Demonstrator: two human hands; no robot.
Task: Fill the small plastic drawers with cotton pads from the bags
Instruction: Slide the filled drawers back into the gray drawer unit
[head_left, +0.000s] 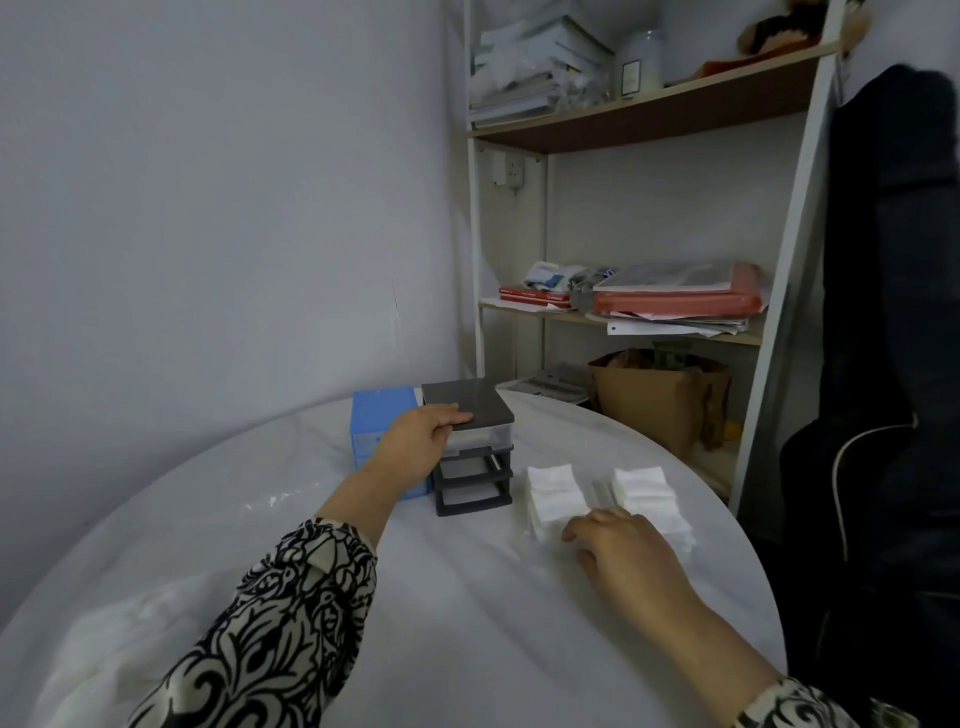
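Resting on the round white-covered worktop (415, 597), a small grey plastic drawer unit (470, 447) is steadied by the left hand (423, 436), whose grip is clasped over the lid's front-left edge. Two bagged stacks of white square cotton pads (556, 496) are touched by the right hand (621, 553); whether that grip is clenched cannot be told. A blue plastic drawer unit (382, 421) is set just beside the grey one.

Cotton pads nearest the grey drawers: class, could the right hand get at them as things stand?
Probably yes: the right hand rests at the near edge of that cotton pad stack, with nothing between them.
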